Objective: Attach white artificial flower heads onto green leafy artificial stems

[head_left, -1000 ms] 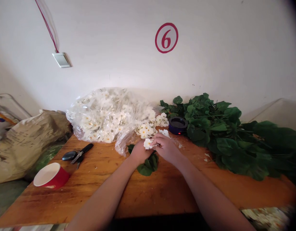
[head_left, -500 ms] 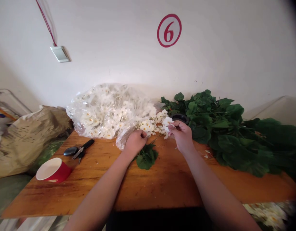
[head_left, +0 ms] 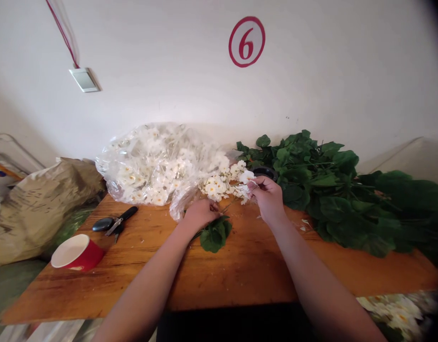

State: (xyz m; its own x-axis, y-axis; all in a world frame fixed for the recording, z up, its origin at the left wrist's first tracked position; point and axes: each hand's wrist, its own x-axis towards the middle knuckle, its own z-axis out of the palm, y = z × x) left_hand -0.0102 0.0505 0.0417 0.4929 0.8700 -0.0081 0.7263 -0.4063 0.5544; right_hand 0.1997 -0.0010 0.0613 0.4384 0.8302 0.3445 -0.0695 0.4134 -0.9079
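My left hand [head_left: 201, 213] is closed on a stem just above a bunch of green leaves [head_left: 214, 235] at the middle of the wooden table [head_left: 240, 275]. My right hand [head_left: 266, 194] pinches a white flower [head_left: 247, 177] by its petals. Between and behind the hands lie stems with small white blossoms [head_left: 215, 186]. The clear plastic bag [head_left: 151, 164], full of white flowers, lies behind my left hand and its crumpled edge comes close to the wrist.
Green leafy stems [head_left: 321, 185] are heaped at the right, beside a black round object [head_left: 264, 173]. At the left are a red paper cup [head_left: 77, 252] and a black-handled tool [head_left: 115, 223]. A brown sack [head_left: 44, 204] stands past the left edge.
My left hand has moved slightly down and closer to the leaves. My right hand keeps its pinch on the flower. The whole view has shifted a little.
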